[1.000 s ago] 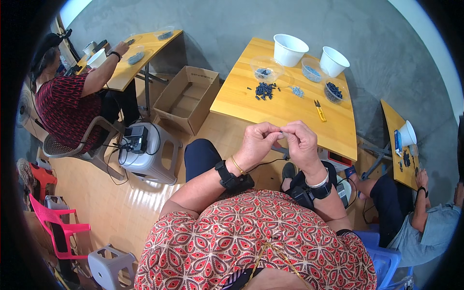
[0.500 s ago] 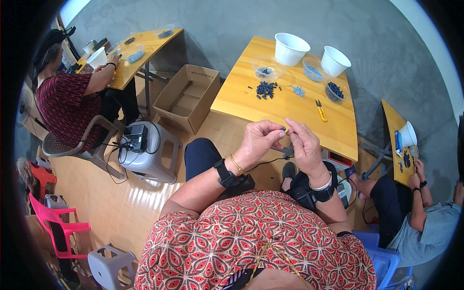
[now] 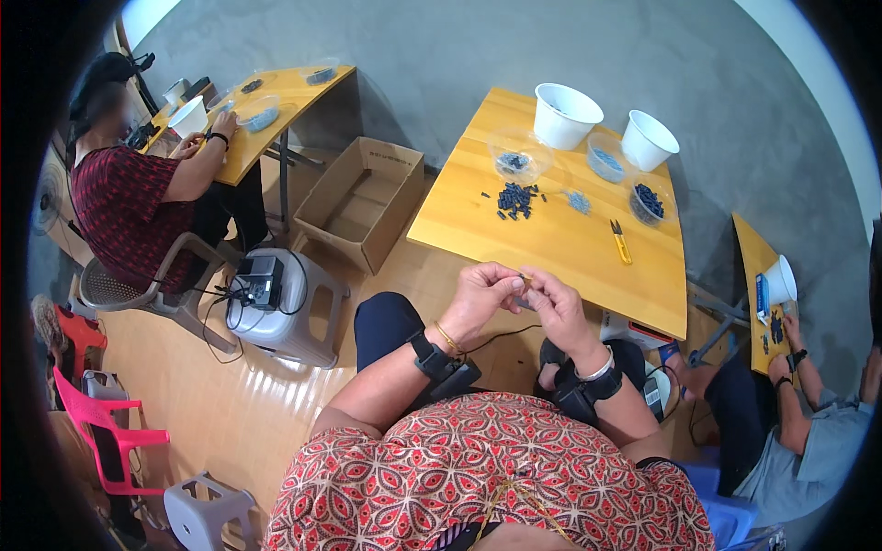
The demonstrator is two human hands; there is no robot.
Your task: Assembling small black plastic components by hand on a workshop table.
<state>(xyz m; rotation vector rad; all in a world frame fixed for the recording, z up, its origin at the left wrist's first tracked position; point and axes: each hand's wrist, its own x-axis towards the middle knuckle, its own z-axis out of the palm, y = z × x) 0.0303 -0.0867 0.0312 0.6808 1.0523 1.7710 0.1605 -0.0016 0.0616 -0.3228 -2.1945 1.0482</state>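
Note:
My left hand pinches a small dark piece between thumb and fingertips, just off the table's front edge. My right hand meets it there with its thumb and fingers pressed together; what they hold, if anything, is too small to make out. Beyond the hands lie a loose pile of small black cylindrical parts and a smaller heap of tiny grey-blue pieces. Yellow-handled thread snips rest to the right of the heaps.
The wooden table also bears a white bucket, a second white bucket and several clear bowls, one with black parts. A cardboard box stands on the floor at left. Co-workers sit at tables left and right.
Both hands have come down slightly and closer together. My right fingers, raised and apart from the piece before, now close in beside it. The view has tilted a little.

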